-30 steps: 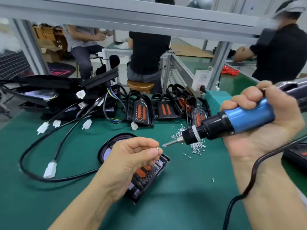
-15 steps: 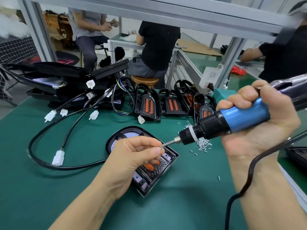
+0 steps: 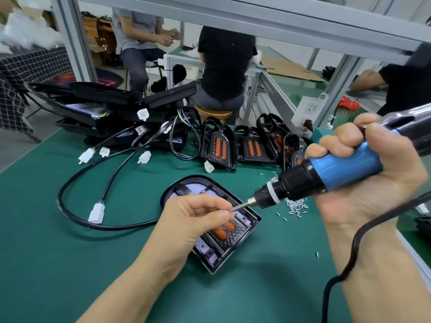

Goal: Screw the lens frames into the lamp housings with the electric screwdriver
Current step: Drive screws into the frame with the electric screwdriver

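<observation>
Lamp housing, black plastic with orange lens frame [image 3: 224, 231]: near centre of green mat [image 3: 70, 252]. Left hand [image 3: 186, 227] pinches small screw at bit tip; right hand [image 3: 363, 173] grips blue electric screwdriver [image 3: 326, 176]. Advice: seat screw squarely before triggering

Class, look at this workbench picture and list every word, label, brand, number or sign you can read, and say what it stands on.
None can be read.
Blue-and-black electric screwdriver: no brand or label shows on the visible side.
White wall socket block: any markings are too small and blurred.
Black lamp housing with orange lenses: only red dots, no lettering.
White cable connectors: blank.
</observation>
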A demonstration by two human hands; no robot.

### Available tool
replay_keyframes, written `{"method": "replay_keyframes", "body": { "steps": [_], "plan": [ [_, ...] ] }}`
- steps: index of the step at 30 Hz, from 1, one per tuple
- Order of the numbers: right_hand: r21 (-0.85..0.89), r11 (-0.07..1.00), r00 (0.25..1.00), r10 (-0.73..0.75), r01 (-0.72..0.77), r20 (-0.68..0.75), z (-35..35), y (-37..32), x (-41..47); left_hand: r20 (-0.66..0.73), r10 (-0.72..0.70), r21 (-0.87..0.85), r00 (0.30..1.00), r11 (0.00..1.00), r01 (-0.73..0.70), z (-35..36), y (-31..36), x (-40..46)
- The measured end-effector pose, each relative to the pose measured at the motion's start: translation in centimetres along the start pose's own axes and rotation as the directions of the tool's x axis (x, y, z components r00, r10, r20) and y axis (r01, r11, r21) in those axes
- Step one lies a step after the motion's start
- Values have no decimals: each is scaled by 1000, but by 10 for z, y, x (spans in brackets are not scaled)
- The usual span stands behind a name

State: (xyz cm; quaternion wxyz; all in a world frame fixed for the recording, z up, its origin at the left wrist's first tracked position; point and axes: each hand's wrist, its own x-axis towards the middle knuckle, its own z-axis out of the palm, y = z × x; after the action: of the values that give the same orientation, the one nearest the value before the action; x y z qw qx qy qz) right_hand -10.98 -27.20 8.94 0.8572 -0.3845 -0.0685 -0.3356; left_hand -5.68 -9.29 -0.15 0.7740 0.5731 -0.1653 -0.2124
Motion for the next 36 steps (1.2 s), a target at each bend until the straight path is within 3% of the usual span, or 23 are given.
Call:
{"method": "replay_keyframes", "body": {
  "steps": [11,15,22,26,30,36],
  "plan": [
    [49,998,999,49,-50,20,21,39,5,-133,139,207,981,972,-110,-30,9,-2],
    [52,997,998,64,-65,24,32,56,11,-160,140,189,977,976,-109,-42,12,5],
    [38,997,997,67,-68,29,38,70,20,-256,185,368,949,926,-81,-75,9,15],
    [-29,996,995,91,-90,38,35,85,14,-223,199,527,954,848,-54,-77,-4,15],
    [-89,991,995,98,-95,33,31,101,12,-205,276,737,939,675,-37,-67,-14,16],
    [-140,988,994,79,-68,79,23,114,12,-280,138,863,950,469,186,-61,-1,27]
  ]
}}
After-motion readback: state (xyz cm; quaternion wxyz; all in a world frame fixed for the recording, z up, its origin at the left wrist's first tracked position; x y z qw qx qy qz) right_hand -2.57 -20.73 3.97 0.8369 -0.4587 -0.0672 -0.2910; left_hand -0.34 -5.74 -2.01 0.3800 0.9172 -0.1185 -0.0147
